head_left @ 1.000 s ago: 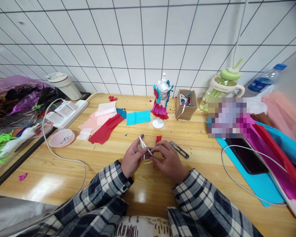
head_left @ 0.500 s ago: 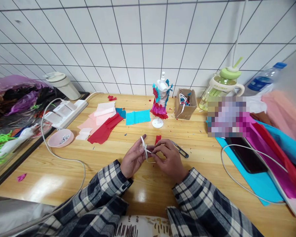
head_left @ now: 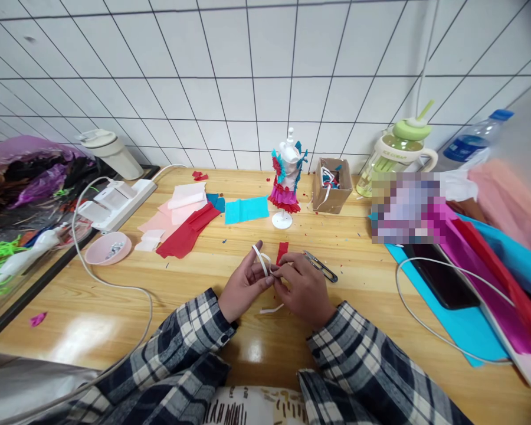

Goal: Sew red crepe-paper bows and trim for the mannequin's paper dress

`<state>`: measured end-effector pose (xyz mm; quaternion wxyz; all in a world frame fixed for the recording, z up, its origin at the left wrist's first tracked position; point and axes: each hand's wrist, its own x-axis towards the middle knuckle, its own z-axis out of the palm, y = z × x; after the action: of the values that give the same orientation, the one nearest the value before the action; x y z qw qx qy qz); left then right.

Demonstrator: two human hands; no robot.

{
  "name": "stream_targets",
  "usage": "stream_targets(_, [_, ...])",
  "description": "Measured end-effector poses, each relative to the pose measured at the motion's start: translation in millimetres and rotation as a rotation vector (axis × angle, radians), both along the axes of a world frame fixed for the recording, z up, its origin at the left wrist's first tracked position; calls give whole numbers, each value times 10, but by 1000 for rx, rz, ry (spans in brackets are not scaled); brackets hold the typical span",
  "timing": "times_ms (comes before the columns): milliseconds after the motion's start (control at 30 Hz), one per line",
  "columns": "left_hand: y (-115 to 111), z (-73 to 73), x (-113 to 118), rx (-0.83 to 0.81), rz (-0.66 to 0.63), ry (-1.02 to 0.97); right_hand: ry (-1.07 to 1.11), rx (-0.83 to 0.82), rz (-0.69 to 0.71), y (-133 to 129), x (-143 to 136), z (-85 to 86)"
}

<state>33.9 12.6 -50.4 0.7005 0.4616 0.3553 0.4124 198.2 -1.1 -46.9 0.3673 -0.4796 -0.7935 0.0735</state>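
Note:
A narrow white strip [head_left: 260, 260], like ribbon or paper tape, loops over the fingers of my left hand [head_left: 244, 288], whose thumb presses toward the fingertips. My right hand [head_left: 304, 289] meets it there, its fingers pinching the same strip; a loose end hangs below over the table. Just beyond the hands lies a small red piece of crepe paper [head_left: 282, 252]. Thread snips [head_left: 322, 268] rest beside my right knuckles. Farther back stands a small white dress form [head_left: 289, 154] wearing a pink skirt with red ruffles and blue trim.
Behind are a cardboard box [head_left: 340, 198] of scraps and a blue crepe paper sheet [head_left: 248, 210]. Red [head_left: 188, 231] and pink papers, a pink bowl [head_left: 98, 250] and a power strip [head_left: 128, 203] lie left. A phone [head_left: 442, 277], cable, colored papers and a green-lidded jug [head_left: 396, 153] are right.
The loop on my left hand has opened wider, and the left thumb has moved toward the right fingertips. The strip's loose end now hangs lower, under my right hand.

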Motion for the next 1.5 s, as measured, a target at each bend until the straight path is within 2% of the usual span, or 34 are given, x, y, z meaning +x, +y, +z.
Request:
stream_targets(167, [22, 22, -20, 133, 37, 216, -69, 9, -8, 3, 3, 27])
stream_targets(400, [78, 0, -33, 111, 88, 327, -48, -13, 7, -28, -7, 35])
stream_targets(533, [84, 4, -38, 75, 71, 290, -91, 56, -42, -42, -17, 39])
stream_targets(733, [49, 39, -20, 100, 31, 245, -170, 95, -17, -30, -37, 45])
stream_targets(867, [53, 30, -11, 99, 8, 233, -98, 47, 26, -35, -41, 50])
stream_targets(1000, [36, 5, -14, 94, 14, 254, 109, -10, 54, -47, -38, 47])
stream_targets(1167, [3, -26, -25, 100, -21, 320, 321, -12, -53, -12, -7, 26])
stream_targets(1367, [2, -24, -39, 141, -57, 330, 235, 112, -25, 33, 19, 36])
stream_targets(1500, [-9, -18, -48, 200, -85, 401, 169, 114, -25, 28, 3, 37])
